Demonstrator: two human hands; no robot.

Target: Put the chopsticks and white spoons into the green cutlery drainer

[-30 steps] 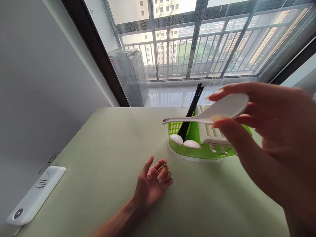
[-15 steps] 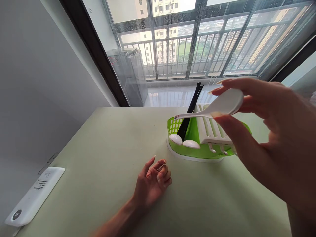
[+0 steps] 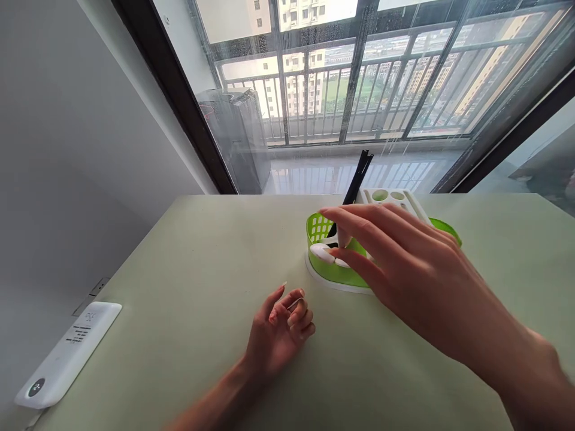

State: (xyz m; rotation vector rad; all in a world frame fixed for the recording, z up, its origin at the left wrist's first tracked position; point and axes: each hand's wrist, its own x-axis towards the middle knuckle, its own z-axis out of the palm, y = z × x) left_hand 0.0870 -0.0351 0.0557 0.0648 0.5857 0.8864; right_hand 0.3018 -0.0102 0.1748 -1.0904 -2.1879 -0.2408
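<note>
My right hand (image 3: 404, 269) pinches a white soup spoon (image 3: 344, 236) between thumb and fingertips. It is over the left compartment of a green utensil rack (image 3: 332, 276), and the fingers cover much of the spoon. Two other white spoons hang by their bowls on the rack's front rim; the left spoon (image 3: 321, 253) shows well, the other partly behind my thumb. Black chopsticks (image 3: 358, 178) lean in the same compartment. My left hand (image 3: 277, 335) rests palm up on the table, in front of the rack, fingers loosely curled and holding nothing.
A white slotted top piece (image 3: 406, 196) with round holes sits on the rack, partly hidden by my right hand. On the left edge of the pale green table (image 3: 202, 269) is a long white device (image 3: 67, 353). A glass window (image 3: 323, 90) stands behind the table.
My right hand has brought the spoon down and left, from in front of the rack to its left compartment. My left hand stays where it was.
</note>
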